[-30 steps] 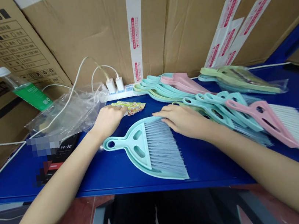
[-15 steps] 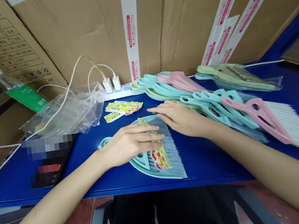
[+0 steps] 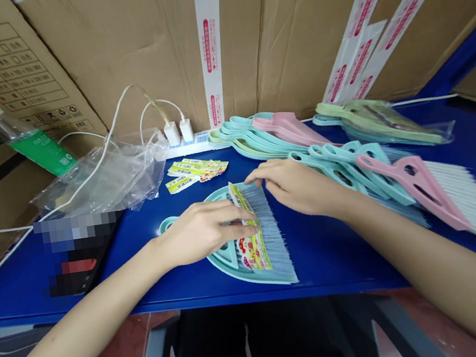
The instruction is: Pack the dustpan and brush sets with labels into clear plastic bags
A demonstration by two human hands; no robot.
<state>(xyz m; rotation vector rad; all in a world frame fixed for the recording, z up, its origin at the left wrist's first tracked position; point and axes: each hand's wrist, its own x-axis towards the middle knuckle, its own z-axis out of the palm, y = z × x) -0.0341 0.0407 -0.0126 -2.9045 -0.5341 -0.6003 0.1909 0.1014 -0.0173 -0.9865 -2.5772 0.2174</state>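
A light-blue dustpan point(image 3: 224, 268) lies in front of me with a blue-bristled brush point(image 3: 275, 238) in it. Across the bristles rests a yellow-green and red printed label card point(image 3: 255, 253). My left hand point(image 3: 207, 227) lies over the dustpan and brush, its fingers stretched across the card; its thumb is hidden. My right hand point(image 3: 295, 188) is at the far corner of the dustpan, fingers apart and slightly bent, the fingertips at or just above the rim. I cannot tell whether they touch it. Nothing shows in the right hand.
More label cards point(image 3: 195, 171) lie behind the dustpan. To the right are stacked dustpans point(image 3: 250, 135), several brushes point(image 3: 343, 169) and a bagged set point(image 3: 384, 119). At left sit clear plastic bags point(image 3: 105, 176), a bottle point(image 3: 41, 150) and a partly blurred phone point(image 3: 101, 245). A power strip point(image 3: 191, 143) stands behind.
My left fingers have drawn closer together and shifted slightly left and down, showing more of the card's upper end. My right fingertips have moved right and bent toward the dustpan's far corner.
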